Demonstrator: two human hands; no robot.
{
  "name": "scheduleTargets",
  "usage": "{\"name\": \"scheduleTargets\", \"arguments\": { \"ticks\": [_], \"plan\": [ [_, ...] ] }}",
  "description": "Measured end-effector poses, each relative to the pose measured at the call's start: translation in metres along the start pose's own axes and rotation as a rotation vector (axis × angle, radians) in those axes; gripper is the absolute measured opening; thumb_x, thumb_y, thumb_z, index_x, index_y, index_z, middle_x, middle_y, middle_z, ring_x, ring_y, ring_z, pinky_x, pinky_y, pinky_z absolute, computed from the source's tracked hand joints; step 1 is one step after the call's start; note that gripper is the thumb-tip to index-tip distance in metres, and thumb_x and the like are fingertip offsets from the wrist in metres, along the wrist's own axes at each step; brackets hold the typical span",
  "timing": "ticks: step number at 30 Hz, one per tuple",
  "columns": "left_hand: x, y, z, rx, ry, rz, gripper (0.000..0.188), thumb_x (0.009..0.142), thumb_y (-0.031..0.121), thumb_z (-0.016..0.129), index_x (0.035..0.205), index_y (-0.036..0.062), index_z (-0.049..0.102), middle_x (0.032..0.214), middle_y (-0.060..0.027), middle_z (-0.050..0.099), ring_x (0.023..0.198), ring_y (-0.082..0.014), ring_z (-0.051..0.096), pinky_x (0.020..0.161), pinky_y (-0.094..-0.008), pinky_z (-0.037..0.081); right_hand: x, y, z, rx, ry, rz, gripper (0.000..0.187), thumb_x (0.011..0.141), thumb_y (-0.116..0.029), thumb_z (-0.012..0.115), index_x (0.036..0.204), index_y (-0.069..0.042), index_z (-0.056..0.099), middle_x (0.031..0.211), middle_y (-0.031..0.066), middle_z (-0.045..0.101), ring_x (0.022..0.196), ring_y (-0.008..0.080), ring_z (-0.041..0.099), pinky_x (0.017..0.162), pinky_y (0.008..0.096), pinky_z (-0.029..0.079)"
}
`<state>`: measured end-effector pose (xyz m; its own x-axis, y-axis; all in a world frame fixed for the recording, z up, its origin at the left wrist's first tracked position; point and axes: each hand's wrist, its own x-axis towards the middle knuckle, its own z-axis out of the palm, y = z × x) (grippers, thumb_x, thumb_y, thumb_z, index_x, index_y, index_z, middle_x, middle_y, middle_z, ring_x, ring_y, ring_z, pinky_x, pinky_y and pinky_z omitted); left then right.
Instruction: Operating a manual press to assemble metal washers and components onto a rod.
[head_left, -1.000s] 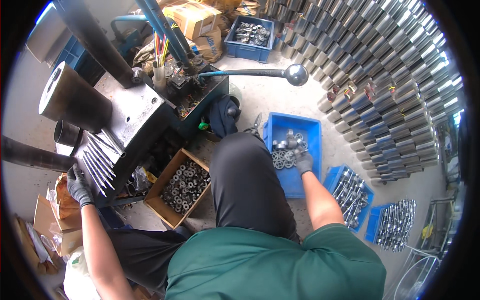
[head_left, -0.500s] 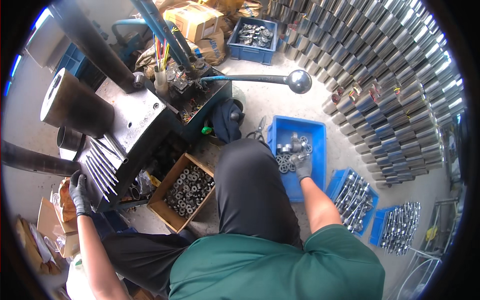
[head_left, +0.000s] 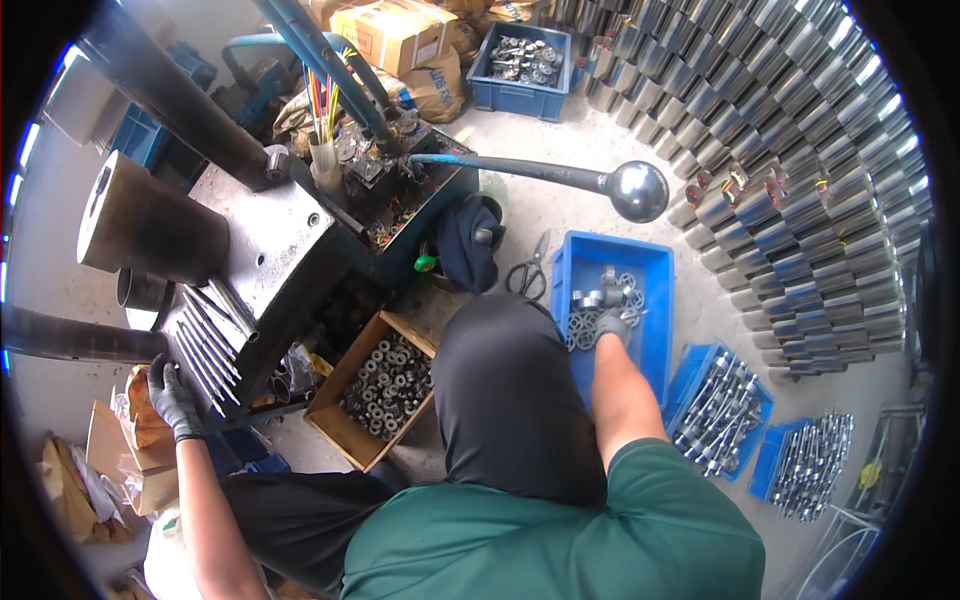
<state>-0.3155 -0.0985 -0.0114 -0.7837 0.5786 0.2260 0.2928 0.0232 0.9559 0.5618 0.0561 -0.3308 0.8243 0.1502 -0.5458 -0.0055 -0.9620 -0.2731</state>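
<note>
My right hand (head_left: 613,324), in a grey glove, reaches into a blue plastic bin (head_left: 650,350) on the floor right of my knee. It is among the metal parts there, touching or just above them: flat spoked discs (head_left: 580,328) and short shiny cylinders (head_left: 588,299). Its fingers point away and blur into the parts, so their grip is unclear. My left hand (head_left: 176,402), gloved too, rests by the near left edge of the machine table (head_left: 285,222), its fingers stretched and nothing seen in them. Several thin metal rods (head_left: 208,350) lie on the table close to it.
Between table and knee sits a wooden box (head_left: 330,428) of small ring-shaped parts. A ball-ended lever (head_left: 638,192) sticks out over the floor. Scissors (head_left: 530,275) lie near the bin. Blue crates of shafts (head_left: 718,410) stand at right, below stacked metal cylinders (head_left: 800,260).
My right hand has moved slightly and turned, its fingers now more hidden. My left hand has shifted a little along the table edge. The whole view has swung slightly.
</note>
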Motion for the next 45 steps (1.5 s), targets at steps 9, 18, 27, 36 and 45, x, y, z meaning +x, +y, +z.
{"name": "scheduleTargets", "arguments": {
  "ticks": [9, 18, 27, 36, 45],
  "plan": [
    [-0.002, 0.003, -0.002, 0.176, -0.001, 0.064, 0.028, 0.101, 0.003, 0.062, 0.129, 0.0027, 0.065, 0.109, -0.0001, 0.068, 0.094, -0.0084, 0.060, 0.083, -0.0229, 0.050, 0.051, 0.004, -0.015, 0.403, -0.406, 0.125, 0.034, 0.102, -0.043, 0.044, 0.101, -0.018, 0.067, 0.086, 0.0056, 0.068, 0.074, 0.0236, 0.065, 0.070, 0.0559, 0.059],
    [-0.024, 0.054, 0.026, 0.044, 0.040, -0.037, 0.026, 0.099, 0.009, 0.067, 0.124, 0.0037, 0.068, 0.109, -0.0017, 0.071, 0.093, -0.0107, 0.063, 0.082, -0.0242, 0.050, 0.004, 0.056, -0.035, 0.755, -0.474, -0.125, 0.016, 0.096, -0.020, 0.058, 0.082, -0.013, 0.056, 0.066, 0.0025, 0.052, 0.049, 0.0187, 0.052, 0.043, 0.0355, 0.044],
    [-0.182, 0.192, 0.132, -0.284, -0.279, 0.058, 0.024, 0.099, 0.008, 0.068, 0.123, 0.0042, 0.067, 0.113, -0.0038, 0.070, 0.101, -0.0143, 0.064, 0.091, -0.0298, 0.053, -0.172, -0.006, -0.218, 0.474, -0.542, -1.169, 0.026, 0.096, -0.014, 0.064, 0.118, 0.000, 0.061, 0.095, 0.0058, 0.060, 0.075, 0.0095, 0.056, 0.065, 0.0266, 0.048],
    [-0.257, 0.185, 0.188, -0.159, -0.858, 0.255, 0.053, 0.094, 0.010, 0.066, 0.145, 0.0066, 0.052, 0.133, -0.0111, 0.059, 0.120, -0.0196, 0.060, 0.102, -0.0382, 0.051, -0.498, -0.090, -0.258, 0.121, -1.234, -1.361, 0.040, 0.099, -0.016, 0.070, 0.131, 0.002, 0.054, 0.097, 0.0068, 0.062, 0.078, 0.0125, 0.060, 0.071, 0.0283, 0.051],
    [-0.290, 0.131, 0.194, -0.616, -0.608, -0.907, 0.025, 0.101, 0.007, 0.061, 0.124, 0.0122, 0.054, 0.103, -0.0061, 0.071, 0.090, -0.0169, 0.070, 0.076, -0.0303, 0.061, -0.556, -0.108, -0.253, -0.463, -0.853, -1.948, 0.031, 0.090, -0.007, 0.075, 0.119, 0.001, 0.068, 0.099, 0.0116, 0.074, 0.089, 0.0196, 0.072, 0.080, 0.0340, 0.057]
  ]
}}
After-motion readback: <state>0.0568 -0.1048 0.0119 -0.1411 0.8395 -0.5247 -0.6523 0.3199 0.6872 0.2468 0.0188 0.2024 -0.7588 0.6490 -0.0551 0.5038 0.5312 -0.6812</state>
